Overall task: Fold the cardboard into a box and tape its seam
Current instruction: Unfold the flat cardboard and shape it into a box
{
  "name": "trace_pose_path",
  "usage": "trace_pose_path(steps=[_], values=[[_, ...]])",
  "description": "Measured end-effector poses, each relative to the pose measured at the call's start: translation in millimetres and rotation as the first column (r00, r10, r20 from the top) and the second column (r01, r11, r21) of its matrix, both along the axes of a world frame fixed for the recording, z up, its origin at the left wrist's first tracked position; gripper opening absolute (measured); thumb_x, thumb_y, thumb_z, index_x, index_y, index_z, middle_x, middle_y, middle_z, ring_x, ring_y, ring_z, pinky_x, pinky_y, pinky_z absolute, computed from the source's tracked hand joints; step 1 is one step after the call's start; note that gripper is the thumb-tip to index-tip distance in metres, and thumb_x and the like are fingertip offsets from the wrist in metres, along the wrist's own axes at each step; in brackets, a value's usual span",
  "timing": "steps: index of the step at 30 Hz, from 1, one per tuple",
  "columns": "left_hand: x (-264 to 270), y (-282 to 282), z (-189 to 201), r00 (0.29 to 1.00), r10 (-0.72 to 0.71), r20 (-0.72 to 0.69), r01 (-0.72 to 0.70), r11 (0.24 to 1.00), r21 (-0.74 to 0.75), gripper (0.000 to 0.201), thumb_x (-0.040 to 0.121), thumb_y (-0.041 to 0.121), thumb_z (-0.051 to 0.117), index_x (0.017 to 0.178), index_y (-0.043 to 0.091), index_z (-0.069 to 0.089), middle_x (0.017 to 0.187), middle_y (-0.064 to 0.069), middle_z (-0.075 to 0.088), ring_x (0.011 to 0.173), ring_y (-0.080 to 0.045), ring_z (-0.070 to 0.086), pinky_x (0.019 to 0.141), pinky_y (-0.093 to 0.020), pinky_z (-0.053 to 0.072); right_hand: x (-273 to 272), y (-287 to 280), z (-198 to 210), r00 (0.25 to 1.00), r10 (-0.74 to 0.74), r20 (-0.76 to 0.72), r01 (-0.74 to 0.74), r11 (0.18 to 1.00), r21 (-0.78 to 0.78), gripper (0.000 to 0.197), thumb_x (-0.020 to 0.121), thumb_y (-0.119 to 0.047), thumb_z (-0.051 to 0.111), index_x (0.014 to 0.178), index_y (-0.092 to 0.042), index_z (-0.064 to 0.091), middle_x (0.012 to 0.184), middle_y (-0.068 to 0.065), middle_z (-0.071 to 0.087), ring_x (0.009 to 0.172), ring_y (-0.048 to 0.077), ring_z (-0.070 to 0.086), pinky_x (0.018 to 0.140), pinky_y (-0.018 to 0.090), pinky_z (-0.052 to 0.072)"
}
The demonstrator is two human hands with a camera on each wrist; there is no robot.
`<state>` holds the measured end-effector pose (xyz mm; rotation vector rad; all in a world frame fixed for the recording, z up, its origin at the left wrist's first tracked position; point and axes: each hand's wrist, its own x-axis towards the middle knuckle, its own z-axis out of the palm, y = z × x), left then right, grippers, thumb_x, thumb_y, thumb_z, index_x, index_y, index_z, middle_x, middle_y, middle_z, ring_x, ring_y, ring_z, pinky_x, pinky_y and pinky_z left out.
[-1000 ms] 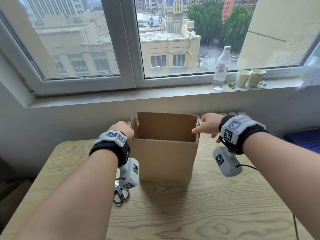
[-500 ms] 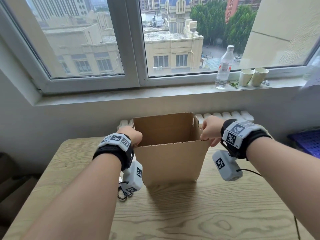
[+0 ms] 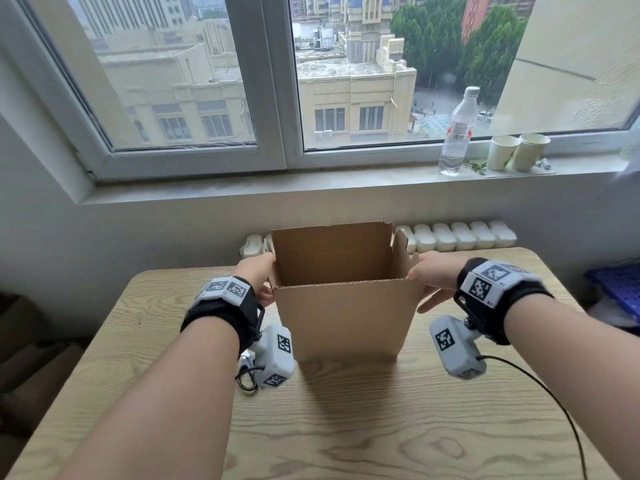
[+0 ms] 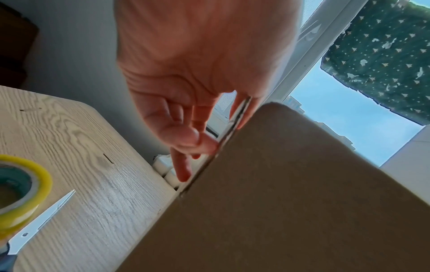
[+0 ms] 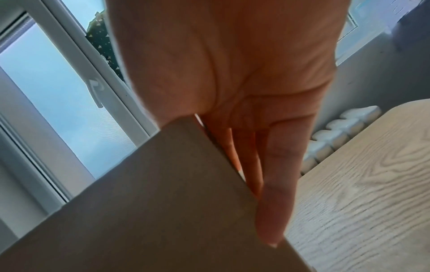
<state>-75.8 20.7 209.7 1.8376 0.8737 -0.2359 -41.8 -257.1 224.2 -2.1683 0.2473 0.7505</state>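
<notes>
Wooden table [image 3: 398, 427] nearest. Scissors [image 3: 246, 375] beside tape roll [image 4: 21, 191], left of box, under left wrist. Cardboard box [image 3: 343, 320] upright at table middle, top open, flaps raised. Left hand [image 3: 257, 276] pinching left wall edge, thumb inside, fingers [image 4: 184, 165] outside. Right hand [image 3: 434, 279] gripping right wall, fingers [image 5: 274, 193] straight along outside. Radiator [image 3: 457, 235] behind table. Farther back on windowsill: water bottle [image 3: 456, 131], two paper cups [image 3: 517, 151].
</notes>
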Motion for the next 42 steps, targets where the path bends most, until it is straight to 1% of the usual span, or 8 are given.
trace_pose_path(steps=[7, 14, 21, 29, 35, 38, 40, 42], values=[[-6, 10, -4, 0.998, 0.045, -0.045, -0.051, 0.987, -0.151, 0.035, 0.096, 0.024, 0.031, 0.083, 0.000, 0.052, 0.081, -0.023, 0.059, 0.062, -0.028, 0.057, 0.045, -0.028, 0.052, 7, -18, -17, 0.989, -0.104, -0.102, 0.129, 0.946, 0.296, 0.065, 0.089, -0.071, 0.034, 0.110, -0.014, 0.058, 0.109, 0.012, 0.068, 0.101, 0.029, 0.066, 0.079, 0.042, 0.056], [-17, 7, -36, 0.970, -0.206, -0.129, 0.206, 0.979, -0.013, 0.020, 0.089, -0.015, 0.047, 0.098, 0.002, 0.049, 0.086, -0.016, 0.058, 0.080, -0.029, 0.062, 0.080, -0.041, 0.059, 5, -15, -60, 0.978, -0.195, -0.076, 0.206, 0.961, 0.183, 0.036, 0.101, -0.016, 0.040, 0.135, -0.006, 0.049, 0.116, 0.014, 0.061, 0.104, 0.033, 0.061, 0.081, 0.045, 0.054], [-15, 1, -45, 0.908, -0.355, -0.222, 0.378, 0.923, 0.072, 0.021, 0.082, -0.008, 0.054, 0.079, 0.013, 0.057, 0.083, 0.002, 0.060, 0.076, -0.011, 0.059, 0.084, -0.034, 0.058, 14, -11, -86, 0.995, 0.024, 0.094, -0.023, 1.000, -0.010, 0.106, 0.076, 0.010, 0.066, 0.153, -0.028, 0.005, 0.155, 0.007, 0.028, 0.124, 0.030, 0.049, 0.089, 0.043, 0.054], [-1, 12, -64, 0.919, -0.319, -0.233, 0.346, 0.935, 0.084, 0.020, 0.084, -0.007, 0.053, 0.080, 0.012, 0.057, 0.090, -0.005, 0.061, 0.083, -0.016, 0.058, 0.085, -0.037, 0.055, 63, -26, -76, 0.967, -0.040, 0.250, 0.023, 0.997, 0.073, 0.116, 0.070, 0.022, 0.056, 0.151, -0.040, 0.000, 0.160, 0.004, 0.016, 0.135, 0.035, 0.039, 0.093, 0.051, 0.051], [11, 7, -71, 0.939, -0.305, -0.160, 0.322, 0.942, 0.091, 0.031, 0.072, -0.013, 0.065, 0.089, 0.012, 0.057, 0.085, -0.004, 0.060, 0.085, -0.023, 0.057, 0.079, -0.039, 0.056, 72, -3, -99, 0.981, 0.047, 0.191, -0.111, 0.934, 0.339, 0.099, 0.069, 0.004, 0.078, 0.145, -0.035, 0.027, 0.138, 0.009, 0.050, 0.112, 0.027, 0.062, 0.067, 0.039, 0.058], [10, 9, -75, 0.912, -0.363, -0.193, 0.384, 0.919, 0.087, 0.036, 0.073, -0.014, 0.065, 0.084, 0.018, 0.053, 0.086, -0.001, 0.060, 0.093, -0.024, 0.057, 0.085, -0.043, 0.056, 62, -1, -119, 0.994, 0.094, 0.061, -0.107, 0.954, 0.279, 0.041, 0.069, -0.001, 0.067, 0.100, -0.027, 0.063, 0.082, 0.006, 0.065, 0.066, 0.021, 0.060, 0.059, 0.033, 0.049], [7, 8, -81, 0.898, -0.380, -0.221, 0.409, 0.906, 0.104, 0.034, 0.076, -0.014, 0.061, 0.081, 0.018, 0.050, 0.087, -0.004, 0.057, 0.094, -0.026, 0.055, 0.088, -0.045, 0.054, 48, 0, -123, 0.987, 0.159, -0.020, -0.156, 0.981, 0.117, 0.025, 0.060, -0.002, 0.053, 0.058, -0.027, 0.051, 0.049, -0.008, 0.052, 0.048, 0.012, 0.042, 0.051, 0.022, 0.037], [5, 6, -92, 0.901, -0.379, -0.212, 0.406, 0.908, 0.104, 0.032, 0.078, -0.014, 0.059, 0.086, 0.015, 0.049, 0.095, -0.006, 0.057, 0.094, -0.026, 0.055, 0.086, -0.044, 0.054, 35, 2, -126, 0.974, 0.223, -0.039, -0.224, 0.974, -0.018, 0.041, 0.062, 0.010, 0.051, 0.057, -0.026, 0.032, 0.035, -0.013, 0.043, 0.046, 0.008, 0.037, 0.041, 0.017, 0.032]])
